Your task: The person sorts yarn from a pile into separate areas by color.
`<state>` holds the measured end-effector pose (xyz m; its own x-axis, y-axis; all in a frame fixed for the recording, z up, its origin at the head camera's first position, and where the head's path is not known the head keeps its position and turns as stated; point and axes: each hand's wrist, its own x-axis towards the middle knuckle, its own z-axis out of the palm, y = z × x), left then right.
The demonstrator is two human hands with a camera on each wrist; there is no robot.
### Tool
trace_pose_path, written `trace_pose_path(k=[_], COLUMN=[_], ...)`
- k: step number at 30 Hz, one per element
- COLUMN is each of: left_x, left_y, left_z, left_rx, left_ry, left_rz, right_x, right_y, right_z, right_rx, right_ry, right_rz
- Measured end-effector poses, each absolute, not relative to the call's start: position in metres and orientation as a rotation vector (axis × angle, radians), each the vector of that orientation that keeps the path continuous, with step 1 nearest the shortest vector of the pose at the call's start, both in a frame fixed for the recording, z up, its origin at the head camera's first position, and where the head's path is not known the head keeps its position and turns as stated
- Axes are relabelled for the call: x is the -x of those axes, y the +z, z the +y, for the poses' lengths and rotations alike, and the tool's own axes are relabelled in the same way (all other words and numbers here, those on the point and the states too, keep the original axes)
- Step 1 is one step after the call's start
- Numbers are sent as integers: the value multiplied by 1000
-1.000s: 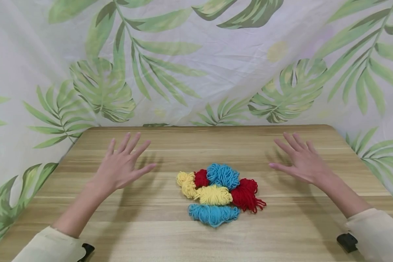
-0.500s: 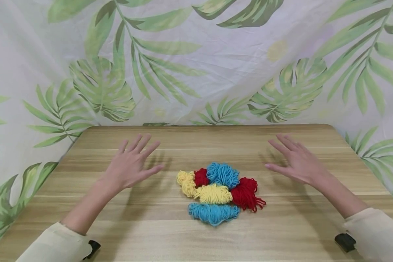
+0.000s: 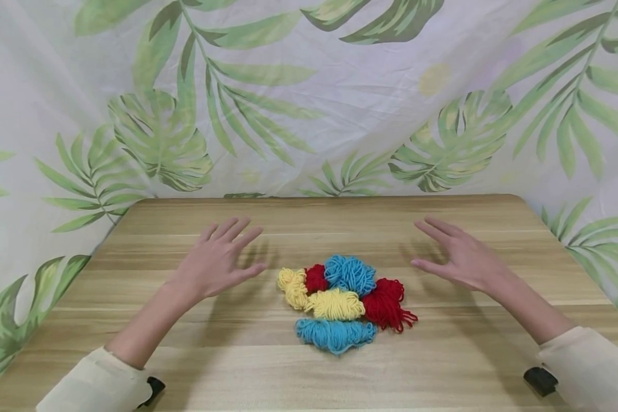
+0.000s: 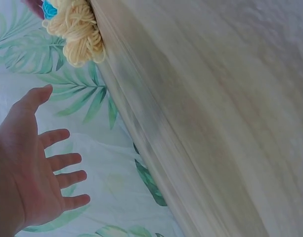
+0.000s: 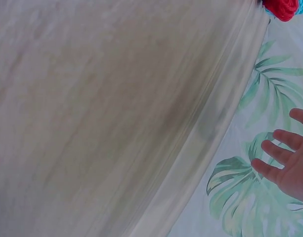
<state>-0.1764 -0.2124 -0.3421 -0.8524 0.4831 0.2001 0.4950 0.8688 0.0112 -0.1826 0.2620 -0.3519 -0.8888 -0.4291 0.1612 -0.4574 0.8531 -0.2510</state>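
Note:
A cluster of yarn bundles lies mid-table in the head view. At its left is a yellow yarn bundle [image 3: 293, 288], with a small red yarn bundle [image 3: 316, 278] beside it. A round blue yarn bundle [image 3: 350, 274] sits at the back, and a second yellow bundle [image 3: 336, 304] in the middle. On the right is a larger red bundle [image 3: 388, 303] with loose loops; a long blue bundle [image 3: 336, 335] lies in front. My left hand [image 3: 213, 260] hovers left of the cluster, fingers spread, holding nothing. My right hand [image 3: 463, 257] hovers to the right, also holding nothing.
The wooden table [image 3: 268, 377] has rounded far corners. Behind it hangs a white cloth [image 3: 360, 103] with green leaf prints. Black wrist devices show at the left cuff [image 3: 154, 391] and the right cuff [image 3: 541, 381].
Both hands have moved inward toward the yarn, the left hand to the right and the right hand to the left. The yarn bundles have stayed in place.

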Motion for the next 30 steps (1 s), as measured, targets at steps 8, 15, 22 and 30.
trace_pose_path(k=[8, 15, 22, 30], left_x=[179, 179, 177, 179], left_y=[-344, -346, -347, -349], left_z=[-200, -191, -187, -183], left_rx=[855, 974, 1015, 1062], left_ry=[-195, -337, -407, -448], left_rz=[-2868, -2884, -2885, -2848], right_x=[178, 175, 180, 183], right_y=[-354, -353, -354, -354], right_z=[257, 251, 243, 237], right_rx=[-693, -722, -757, -794], right_ry=[541, 630, 683, 705], right_rz=[-2930, -2906, -2885, -2866])
